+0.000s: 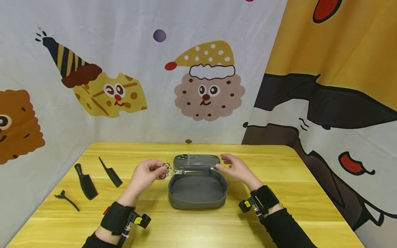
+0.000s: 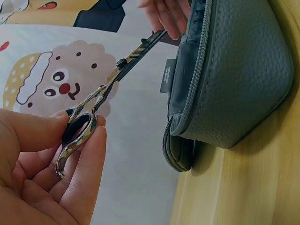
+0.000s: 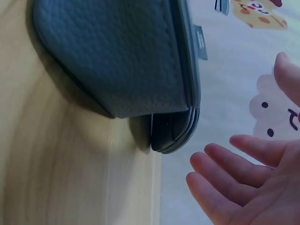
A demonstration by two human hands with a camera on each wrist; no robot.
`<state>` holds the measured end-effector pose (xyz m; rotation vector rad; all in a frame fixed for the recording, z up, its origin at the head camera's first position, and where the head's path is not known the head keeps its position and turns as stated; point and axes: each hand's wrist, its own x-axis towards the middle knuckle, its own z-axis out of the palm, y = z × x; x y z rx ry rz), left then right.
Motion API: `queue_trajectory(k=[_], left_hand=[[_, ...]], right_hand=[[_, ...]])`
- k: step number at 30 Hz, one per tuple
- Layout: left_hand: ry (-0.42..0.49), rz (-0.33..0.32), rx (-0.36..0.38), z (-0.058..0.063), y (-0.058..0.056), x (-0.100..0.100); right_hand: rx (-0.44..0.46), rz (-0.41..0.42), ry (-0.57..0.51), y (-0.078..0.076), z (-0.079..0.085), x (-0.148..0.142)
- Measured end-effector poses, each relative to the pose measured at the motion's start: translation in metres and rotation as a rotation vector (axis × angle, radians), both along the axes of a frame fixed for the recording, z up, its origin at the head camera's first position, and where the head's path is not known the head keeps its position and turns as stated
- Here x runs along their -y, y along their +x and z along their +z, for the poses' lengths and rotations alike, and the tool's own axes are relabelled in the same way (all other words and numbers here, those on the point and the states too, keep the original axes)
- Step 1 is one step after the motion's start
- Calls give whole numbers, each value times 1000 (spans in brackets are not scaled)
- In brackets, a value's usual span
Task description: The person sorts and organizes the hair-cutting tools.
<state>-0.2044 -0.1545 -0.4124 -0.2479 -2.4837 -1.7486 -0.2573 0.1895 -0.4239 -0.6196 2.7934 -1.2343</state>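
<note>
My left hand (image 1: 145, 175) pinches a pair of silver hairdressing scissors (image 1: 183, 172) by the finger rings, between thumb and fingers. The scissors' blades point right, above the back of an unzipped grey case (image 1: 198, 204). In the left wrist view one blade of the scissors (image 2: 136, 57) shows comb-like teeth, as on thinning shears. My right hand (image 1: 237, 169) is at the case's back right corner, beside its laid-back lid (image 1: 201, 161). Its fingers are loosely extended with nothing held, as the right wrist view shows of the hand (image 3: 258, 180).
On the table's left lie a wide black comb (image 1: 87, 184), a black tail comb (image 1: 113, 175) and a small black forked tool (image 1: 69, 199). Another pair of scissors (image 1: 183, 156) sits in the lid. A printed curtain (image 1: 130, 131) hangs behind the wooden table (image 1: 198, 227).
</note>
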Motion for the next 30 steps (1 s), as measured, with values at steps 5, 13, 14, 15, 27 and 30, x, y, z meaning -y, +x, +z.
queue_trajectory(k=[5,13,14,15,27,30], left_hand=[[12,-4,7,-2,1,3],[60,10,19,-5,0,11],[69,13,23,-6,-1,11],[77,15,28,-6,-1,12],[157,12,77,-13,-7,21],[171,16,89,-15,-8,24]], right_hand=[[69,-30,22,-15,-5,-5],[123,-33,40,-31,-12,-10],[128,-39,41,-33,-13,-10],[132,-45,43,-34,-14,-10],[287,-80,-38,-48,-18,-7],[340,-80,-80,-51,-20,-6]])
